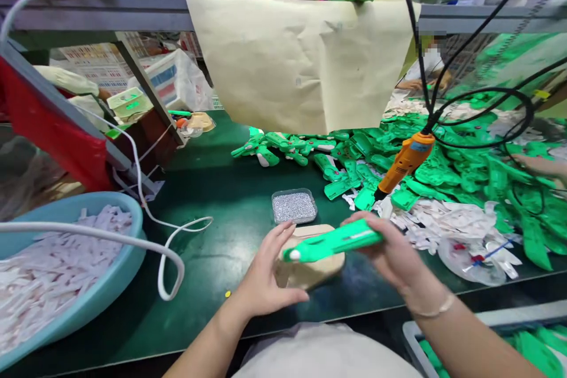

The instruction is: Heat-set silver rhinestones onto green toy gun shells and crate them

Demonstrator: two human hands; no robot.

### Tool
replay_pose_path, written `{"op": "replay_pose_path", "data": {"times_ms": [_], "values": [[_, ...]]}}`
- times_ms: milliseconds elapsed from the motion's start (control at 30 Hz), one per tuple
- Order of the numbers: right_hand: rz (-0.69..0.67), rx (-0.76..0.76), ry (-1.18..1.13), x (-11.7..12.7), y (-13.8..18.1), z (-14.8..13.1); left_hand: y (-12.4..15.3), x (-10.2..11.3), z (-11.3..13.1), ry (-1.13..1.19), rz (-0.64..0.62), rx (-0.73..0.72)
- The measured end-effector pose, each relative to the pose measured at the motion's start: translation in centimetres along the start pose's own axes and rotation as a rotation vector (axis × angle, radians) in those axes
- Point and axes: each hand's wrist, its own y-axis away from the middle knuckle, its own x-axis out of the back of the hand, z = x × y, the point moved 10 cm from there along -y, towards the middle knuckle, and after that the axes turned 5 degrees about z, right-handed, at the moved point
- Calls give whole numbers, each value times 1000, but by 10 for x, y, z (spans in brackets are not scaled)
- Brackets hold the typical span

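Observation:
My right hand [396, 257] grips the right end of a long green plastic part [336, 240], which is held nearly level above the table. Close to the part's left end, my left hand [266, 280] is open, thumb and fingers spread apart; whether a fingertip touches the part I cannot tell. Beneath the part lies a tan block [305, 274], partly covered by it and by my left hand. Just behind stands a small clear tray [294, 207] of tiny silvery pieces. An orange electric screwdriver [406, 162] hangs tip-down from a black cable, right of my hands.
Green parts [460, 159] and white pieces [425, 224] are heaped at the right. A blue basin [133, 230] of white strips and a looping white cable [177, 271] occupy the left. Paper [305, 65] hangs from the shelf. Another person's hand [538, 165] shows at far right.

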Motion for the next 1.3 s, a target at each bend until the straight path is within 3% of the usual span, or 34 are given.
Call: {"op": "replay_pose_path", "data": {"times_ms": [33, 100, 167, 233, 300, 367, 467, 567, 700, 800, 900, 1000, 1133, 1200, 1300], "values": [[-32, -110, -36, -23, -8, 20, -1, -1, -1, -5, -2, 21], [-28, -125, 42, -42, -21, 41, 3, -1, -18, 3, 14, 171], [4, 78, 255, -39, -31, 38, 15, -4, -47, 50, 42, 396], [-11, 325, 477, -37, -34, 27, 28, -7, -68, 45, 74, 525], [-76, 492, 629, -39, -36, 25, 29, -6, -68, -99, 112, 451], [-100, 605, 747, -40, -39, 28, 25, -10, -53, -343, 97, 253], [-68, 694, 884, -41, -47, 40, 25, -33, -43, -609, -102, 71], [-44, 680, 875, -43, -50, 55, 32, -43, -51, -696, -255, 56], [-22, 655, 862, -48, -41, 68, 41, -30, -54, -698, -267, 36], [-54, 674, 916, -57, -39, 62, 41, -18, -53, -663, -246, 29], [-78, 708, 1010, -71, -56, 36, 14, -11, -49, -618, -183, 47], [-178, 634, 1253, -98, -89, 21, -45, -16, -49, -674, -132, 57], [-321, 469, 1519, -128, -119, 26, -116, -45, -77, -862, -297, 152], [-314, 467, 1526, -134, -122, 25, -131, -51, -87, -873, -326, 172], [-288, 509, 1513, -131, -117, 27, -129, -51, -89, -873, -344, 165]]}}
